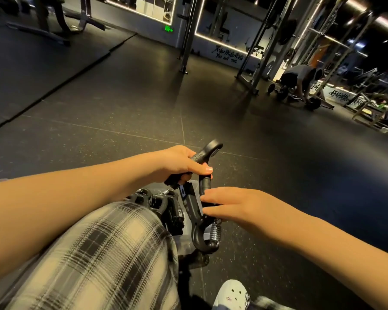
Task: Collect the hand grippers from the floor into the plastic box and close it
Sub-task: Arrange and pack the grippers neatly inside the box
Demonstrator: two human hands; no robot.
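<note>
nearest the camera a white perforated shoe (231, 294) and a plaid trouser knee (103, 253) fill the bottom edge; the knee hides most of the plastic box (185, 241), of which only a cloudy, translucent corner shows on the floor. over that corner lies a second hand gripper (194, 211), black moulded plastic, its long axis running near to far, its hooked end and steel coil spring (215, 231) pointing toward the camera. the right hand (235, 205) rests fairly straight fingers on its handle; the thumb is out of sight. just left, more black grippers (159, 202) sit packed together in the box, hard to count in the dim light. above them the left hand (177, 163) is curled tight round the held hand gripper (205, 183), lifted over the box, its axis tilted up and away, the rounded head and ribbed spring pointing to the far right. beyond spreads speckled dark rubber floor (278, 175), a raised smooth mat (43, 63), steel racks (267, 41) and a distant person (298, 77) bent over, blurred.
</note>
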